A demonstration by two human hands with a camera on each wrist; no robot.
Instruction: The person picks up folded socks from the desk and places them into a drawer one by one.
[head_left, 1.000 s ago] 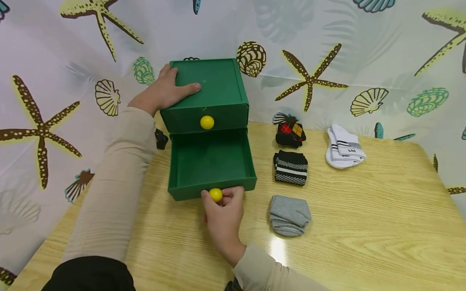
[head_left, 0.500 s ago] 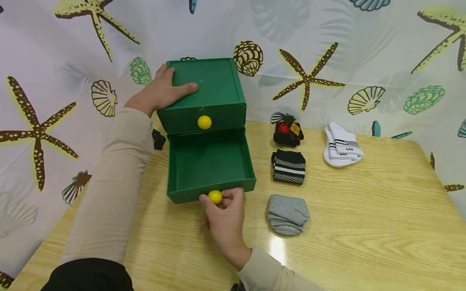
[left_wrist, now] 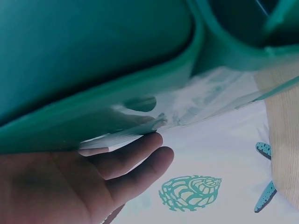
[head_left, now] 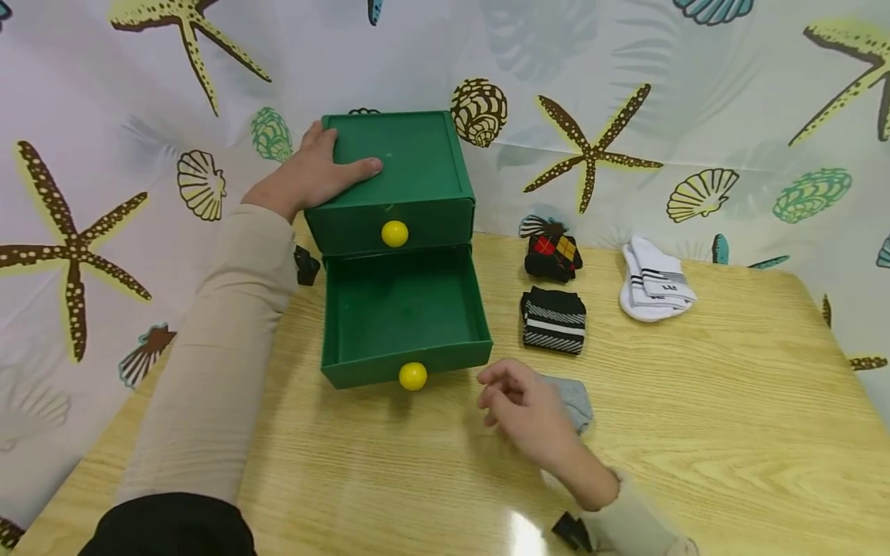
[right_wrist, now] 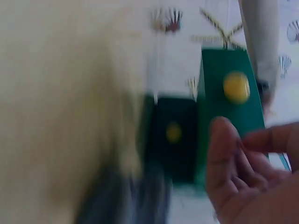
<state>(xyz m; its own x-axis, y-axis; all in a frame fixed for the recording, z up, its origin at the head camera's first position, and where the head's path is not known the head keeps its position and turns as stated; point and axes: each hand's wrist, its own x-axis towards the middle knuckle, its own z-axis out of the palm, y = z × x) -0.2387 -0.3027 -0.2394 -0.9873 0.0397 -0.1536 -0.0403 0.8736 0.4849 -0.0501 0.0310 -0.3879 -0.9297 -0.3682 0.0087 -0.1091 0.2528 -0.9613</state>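
My left hand (head_left: 316,174) rests on the top left edge of a green two-drawer box (head_left: 410,158), thumb on the lid. In the left wrist view its fingers (left_wrist: 135,175) lie stretched along the box's side. The lower drawer (head_left: 368,374) is pulled out and bare inside; its yellow knob (head_left: 413,376) is free. The upper drawer (head_left: 348,232) is closed. To the right of the lower drawer, my right hand (head_left: 535,417) hovers, fingers loosely bent, holding nothing. It partly covers a folded grey sock bundle (head_left: 579,403). The right wrist view is blurred.
Behind the grey bundle lie a black-and-white striped sock bundle (head_left: 554,323) and an argyle one (head_left: 552,259). White socks (head_left: 656,284) lie farther right on the wooden table (head_left: 751,386). A curtain printed with starfish (head_left: 589,154) hangs behind.
My right hand has let go of the lower drawer's yellow knob and moved right to the grey sock bundle. The left hand stays on the box.
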